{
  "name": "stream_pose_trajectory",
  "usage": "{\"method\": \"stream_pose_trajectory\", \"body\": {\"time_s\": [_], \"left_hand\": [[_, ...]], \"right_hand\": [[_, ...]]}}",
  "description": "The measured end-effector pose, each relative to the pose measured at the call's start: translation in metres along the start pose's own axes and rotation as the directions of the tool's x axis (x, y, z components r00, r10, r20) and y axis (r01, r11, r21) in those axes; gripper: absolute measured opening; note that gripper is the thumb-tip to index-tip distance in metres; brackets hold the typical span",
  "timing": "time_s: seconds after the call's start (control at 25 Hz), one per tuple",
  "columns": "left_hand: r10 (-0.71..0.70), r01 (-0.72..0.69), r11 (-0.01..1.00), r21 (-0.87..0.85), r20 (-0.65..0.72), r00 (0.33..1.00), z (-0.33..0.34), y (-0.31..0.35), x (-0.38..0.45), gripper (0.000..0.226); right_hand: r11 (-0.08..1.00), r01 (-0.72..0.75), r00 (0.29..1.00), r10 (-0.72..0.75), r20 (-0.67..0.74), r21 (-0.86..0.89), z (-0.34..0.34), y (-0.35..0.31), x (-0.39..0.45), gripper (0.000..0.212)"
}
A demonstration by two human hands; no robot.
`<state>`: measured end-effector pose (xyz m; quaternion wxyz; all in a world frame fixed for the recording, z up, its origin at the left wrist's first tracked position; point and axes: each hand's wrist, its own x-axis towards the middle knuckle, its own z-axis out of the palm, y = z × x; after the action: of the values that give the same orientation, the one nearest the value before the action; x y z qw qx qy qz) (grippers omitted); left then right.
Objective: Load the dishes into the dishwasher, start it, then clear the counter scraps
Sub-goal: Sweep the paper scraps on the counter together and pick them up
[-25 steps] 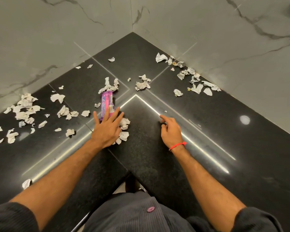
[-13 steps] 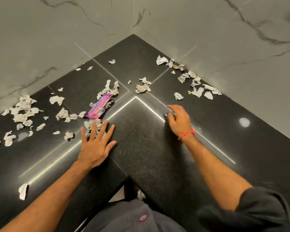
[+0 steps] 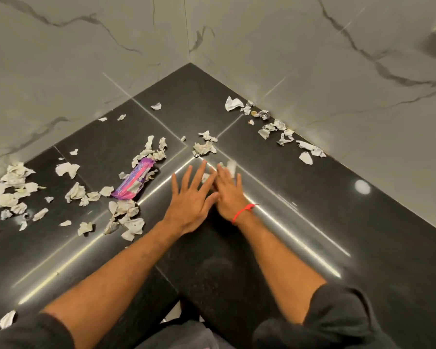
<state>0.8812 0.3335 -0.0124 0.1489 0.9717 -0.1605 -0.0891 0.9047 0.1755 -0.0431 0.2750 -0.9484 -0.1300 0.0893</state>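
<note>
Torn white paper scraps (image 3: pixel 126 217) lie scattered over the black corner counter (image 3: pixel 363 235). A purple wrapper (image 3: pixel 134 182) lies among them, left of centre. My left hand (image 3: pixel 191 197) lies flat on the counter with fingers spread and straight. My right hand (image 3: pixel 228 192), with a red thread at the wrist, lies beside it, the two touching. A blurred white scrap (image 3: pixel 230 167) sits at the right hand's fingertips; whether the fingers hold it is unclear. More scraps (image 3: pixel 282 129) line the right wall and another pile (image 3: pixel 13 187) lies at far left.
Grey marble walls (image 3: pixel 312 59) close the counter on two sides and meet in the far corner. A small heap of scraps (image 3: pixel 204 147) lies just beyond my fingertips. The counter's inner front edge (image 3: pixel 171 285) runs under my forearms.
Both hands have moved together toward the middle of the counter and now touch. The left hand left the scrap pile by the wrapper; the right hand slid left with a scrap at its fingertips.
</note>
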Motion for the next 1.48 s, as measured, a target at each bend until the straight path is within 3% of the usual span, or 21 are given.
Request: {"method": "stream_pose_trajectory", "body": {"time_s": [0.04,0.12,0.2,0.24,0.36,0.52,0.68,0.8,0.88,0.96,1.08,1.16,1.28,1.4,1.48], "left_hand": [[0.010,-0.010,0.999,-0.037,-0.010,1.000,-0.001,0.004,0.015,0.068],[-0.002,0.000,0.998,-0.066,-0.034,0.999,-0.004,0.003,0.048,0.069],[-0.048,0.047,0.998,-0.031,-0.032,0.998,-0.009,-0.006,0.083,0.075],[-0.079,0.079,0.997,0.001,-0.011,0.997,-0.012,-0.012,0.097,0.081],[-0.129,0.121,0.990,0.076,0.099,0.987,-0.009,-0.027,0.123,0.102],[-0.131,0.116,0.984,0.132,0.112,0.985,0.002,-0.028,0.105,0.118],[-0.223,0.189,0.967,0.172,0.203,0.954,-0.004,-0.041,0.064,0.134],[-0.278,0.229,0.952,0.205,0.256,0.926,-0.009,-0.057,0.034,0.145],[-0.224,0.200,0.971,0.134,0.196,0.955,-0.013,-0.058,0.028,0.146],[-0.126,0.115,0.987,0.111,0.104,0.987,-0.016,-0.050,0.037,0.142],[-0.089,0.056,0.987,0.151,0.223,0.971,-0.018,-0.036,0.057,0.136],[-0.114,0.060,0.978,0.200,0.270,0.956,-0.021,-0.034,0.064,0.136],[-0.124,0.061,0.973,0.221,0.281,0.952,-0.031,-0.032,0.069,0.134],[-0.168,0.117,0.977,0.177,0.308,0.937,-0.039,-0.023,0.076,0.131],[-0.182,0.135,0.976,0.169,0.309,0.933,-0.040,-0.020,0.077,0.130]], "right_hand": [[0.980,0.023,0.999,-0.015,-0.039,0.199,0.006,-0.015,-0.005,0.060],[0.862,0.017,0.956,0.134,-0.260,0.507,-0.004,-0.015,-0.009,0.060],[0.888,0.009,0.835,0.245,-0.492,0.459,-0.028,0.021,-0.010,0.052],[0.918,-0.045,0.797,0.270,-0.540,0.393,-0.045,0.046,-0.010,0.049],[0.930,-0.331,0.825,0.368,-0.429,0.161,-0.097,0.121,-0.006,0.052],[0.835,-0.520,0.854,0.516,-0.070,-0.178,-0.121,0.165,0.010,0.084],[0.876,-0.396,0.913,0.407,-0.019,-0.275,-0.078,0.098,0.025,0.090],[0.951,-0.229,0.970,0.240,0.033,-0.208,-0.027,0.016,0.025,0.074],[0.989,-0.139,0.988,0.136,-0.080,-0.046,-0.016,-0.010,0.030,0.058],[0.998,-0.044,0.957,0.053,-0.287,0.037,-0.032,0.006,0.044,0.049],[0.989,-0.142,0.913,0.113,-0.392,-0.046,-0.079,0.074,0.075,0.052],[0.959,-0.253,0.931,0.206,-0.301,-0.125,-0.114,0.119,0.097,0.060],[0.938,-0.288,0.957,0.272,-0.106,-0.193,-0.140,0.156,0.118,0.066],[0.937,-0.226,0.971,0.239,0.019,-0.268,-0.114,0.133,0.123,0.064],[0.953,-0.094,0.992,0.115,0.056,-0.289,-0.077,0.089,0.114,0.060]]}}
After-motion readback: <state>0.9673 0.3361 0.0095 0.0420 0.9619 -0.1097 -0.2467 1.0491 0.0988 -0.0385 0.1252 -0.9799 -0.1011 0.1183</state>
